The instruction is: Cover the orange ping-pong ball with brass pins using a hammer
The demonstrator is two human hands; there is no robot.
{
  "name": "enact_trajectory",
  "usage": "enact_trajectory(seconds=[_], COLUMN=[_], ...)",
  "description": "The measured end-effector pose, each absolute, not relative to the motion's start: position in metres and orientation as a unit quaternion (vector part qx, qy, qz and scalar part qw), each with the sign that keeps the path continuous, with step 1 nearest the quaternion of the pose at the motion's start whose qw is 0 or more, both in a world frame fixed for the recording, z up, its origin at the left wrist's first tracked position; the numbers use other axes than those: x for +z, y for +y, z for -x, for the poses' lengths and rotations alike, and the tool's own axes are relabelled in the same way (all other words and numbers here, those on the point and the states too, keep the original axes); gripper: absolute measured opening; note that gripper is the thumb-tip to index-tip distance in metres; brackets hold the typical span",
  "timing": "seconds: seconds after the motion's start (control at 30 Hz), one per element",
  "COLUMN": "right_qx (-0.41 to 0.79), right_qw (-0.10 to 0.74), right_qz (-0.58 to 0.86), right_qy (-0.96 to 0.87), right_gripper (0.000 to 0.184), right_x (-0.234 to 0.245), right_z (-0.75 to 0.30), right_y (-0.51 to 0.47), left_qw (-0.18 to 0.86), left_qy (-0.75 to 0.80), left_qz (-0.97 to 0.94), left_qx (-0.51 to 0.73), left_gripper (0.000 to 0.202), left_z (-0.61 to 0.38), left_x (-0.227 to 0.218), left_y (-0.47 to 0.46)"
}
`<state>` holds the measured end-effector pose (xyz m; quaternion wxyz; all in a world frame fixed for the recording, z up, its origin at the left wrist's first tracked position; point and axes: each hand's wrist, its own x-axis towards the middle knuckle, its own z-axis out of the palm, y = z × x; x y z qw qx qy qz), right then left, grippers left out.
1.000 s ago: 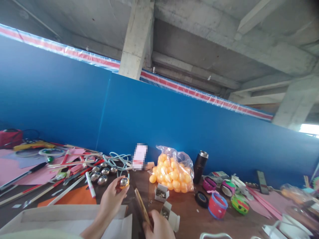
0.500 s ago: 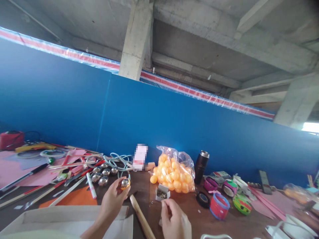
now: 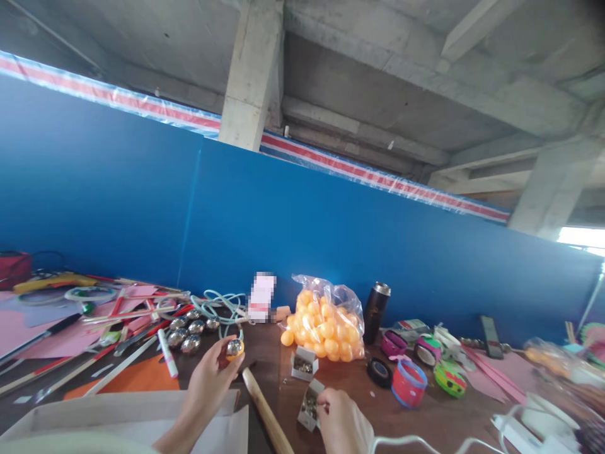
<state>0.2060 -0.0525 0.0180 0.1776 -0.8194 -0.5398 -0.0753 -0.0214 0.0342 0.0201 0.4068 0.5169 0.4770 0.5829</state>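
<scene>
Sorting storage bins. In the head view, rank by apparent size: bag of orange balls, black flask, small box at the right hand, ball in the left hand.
1. bag of orange balls
2. black flask
3. small box at the right hand; nearer the camera, so unsure
4. ball in the left hand

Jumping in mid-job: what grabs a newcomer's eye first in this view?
The clear bag of orange balls at the middle of the table, against the bright blue wall. Nearer, the left hand pinches a silver-and-orange ball, while the right hand touches a small open box of metal bits.
</scene>
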Motion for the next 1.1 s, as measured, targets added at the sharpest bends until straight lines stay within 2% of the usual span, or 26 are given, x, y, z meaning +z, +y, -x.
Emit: enact_trajectory(seconds=[0.3, 0.47, 1.1], right_qx=[-0.089, -0.059, 0.003], right_qw=[0.151, 0.158, 0.205], right_qz=[0.776, 0.765, 0.763], right_qy=[-0.606, -0.622, -0.613], right_gripper=[0.028, 0.026, 0.022], right_x=[0.032, 0.040, 0.023], right_z=[-0.194, -0.193, -0.201], right_y=[-0.053, -0.057, -0.048], left_qw=[0.405, 0.409, 0.410], left_qy=[0.483, 0.486, 0.483], left_qz=[-0.529, -0.530, -0.546], left_qx=[0.568, 0.562, 0.548], left_gripper=[0.043, 0.044, 0.045], left_z=[0.021, 0.020, 0.019], left_x=[0.019, 0.021, 0.017], left_y=[0.032, 0.030, 0.030])
